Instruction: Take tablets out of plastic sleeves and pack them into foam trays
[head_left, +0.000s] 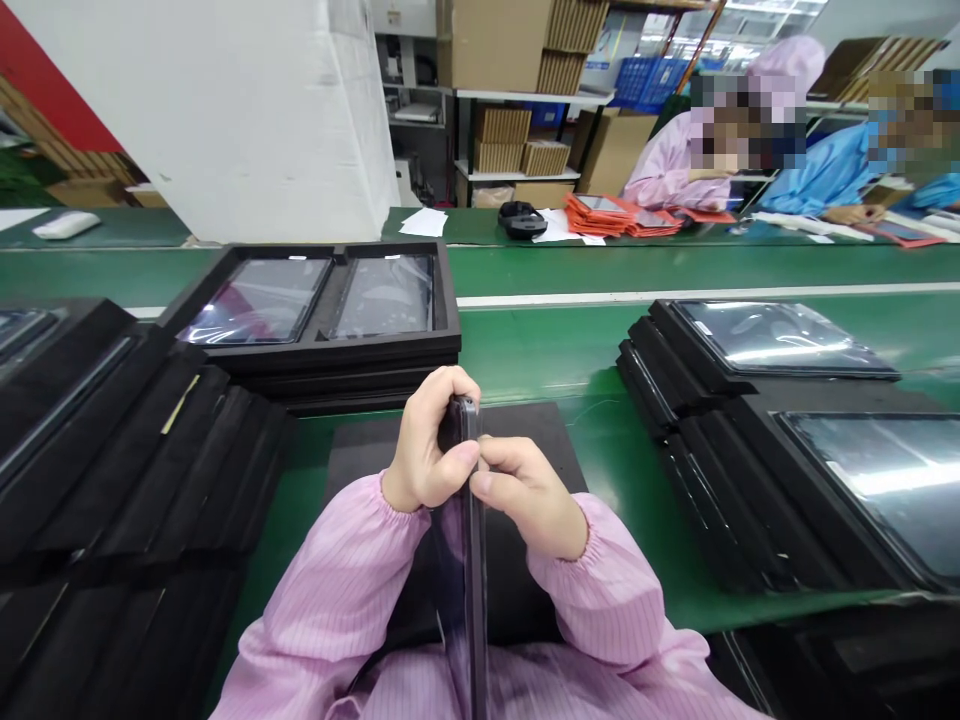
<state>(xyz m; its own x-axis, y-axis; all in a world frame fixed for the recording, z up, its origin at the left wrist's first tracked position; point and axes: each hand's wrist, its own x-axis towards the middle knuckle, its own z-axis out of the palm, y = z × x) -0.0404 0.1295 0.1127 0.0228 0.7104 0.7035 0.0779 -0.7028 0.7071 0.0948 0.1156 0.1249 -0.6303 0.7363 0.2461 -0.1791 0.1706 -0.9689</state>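
A thin dark tablet (474,590) stands on edge in front of me, its narrow side facing up. My left hand (439,440) wraps round its far end, thumb along the edge. Against that same edge, my right hand (525,490) is closed in a pinch, thumb and forefinger touching the rim. Whether a small piece sits between those right fingertips is hidden. Below lies a flat black mat (547,430) on the green bench.
Black foam trays (457,350) with glossy screens sit ahead. More black foam trays are stacked at left (150,460) and right (750,480). Across the bench are orange sleeves (600,215), a black device (522,220) and two co-workers. A white pillar (277,120) rises behind.
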